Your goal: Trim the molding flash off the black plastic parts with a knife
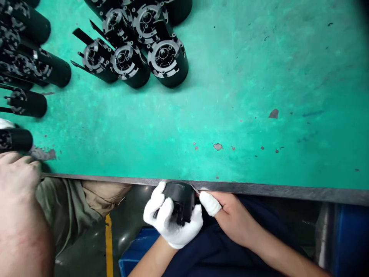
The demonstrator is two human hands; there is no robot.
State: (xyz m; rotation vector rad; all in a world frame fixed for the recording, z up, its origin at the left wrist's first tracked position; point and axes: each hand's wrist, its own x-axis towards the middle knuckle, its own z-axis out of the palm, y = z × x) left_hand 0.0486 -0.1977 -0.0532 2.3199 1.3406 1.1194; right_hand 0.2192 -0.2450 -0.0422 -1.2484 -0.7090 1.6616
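Gloved left hand (174, 232) clamps black casing (179, 192) at near edge of the table (207, 115), presumably steadying it, while right hand (229, 217) pinches a thin tool (195, 189) at that same edge.

Smooth green tabletop (288, 69) with a faint sheen and rough chipped spots (273, 114), matt dark strip (288, 193) along its near edge, smooth black plastic-looking part (180, 192) at that edge, white cloth glove (178, 235), thin shiny metal-looking tool (195, 188), matt black plastic-looking cylinders (178, 73) well back from it
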